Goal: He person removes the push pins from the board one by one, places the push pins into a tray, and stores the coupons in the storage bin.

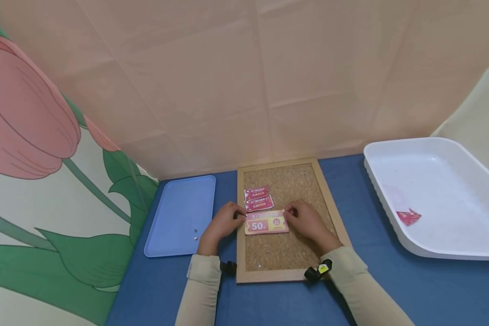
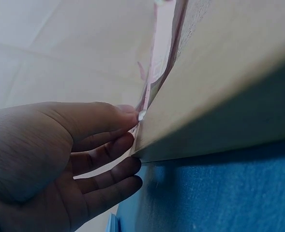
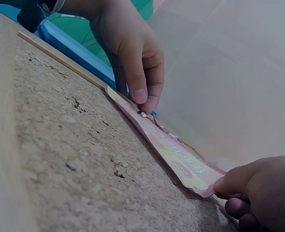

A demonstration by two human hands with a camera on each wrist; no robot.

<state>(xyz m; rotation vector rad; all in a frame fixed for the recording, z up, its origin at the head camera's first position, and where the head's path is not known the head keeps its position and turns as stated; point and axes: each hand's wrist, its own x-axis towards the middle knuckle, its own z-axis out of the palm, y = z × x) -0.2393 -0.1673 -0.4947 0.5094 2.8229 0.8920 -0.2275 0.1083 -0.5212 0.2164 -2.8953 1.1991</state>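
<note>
A pink and yellow paper coupon marked 50 lies across the cork board. At its upper left corner my left hand pinches a small silver pushpin between thumb and forefinger. The pushpin also shows as a pale shiny tip under the left thumb in the left wrist view. My right hand grips the coupon's upper right corner between thumb and finger. Two smaller red coupons lie just above, near the board's left side. The pushpin's point is hidden.
A blue tray with a few tiny silver pieces sits left of the board. On the right stands a white basin holding a red paper piece. A blue cloth covers the table.
</note>
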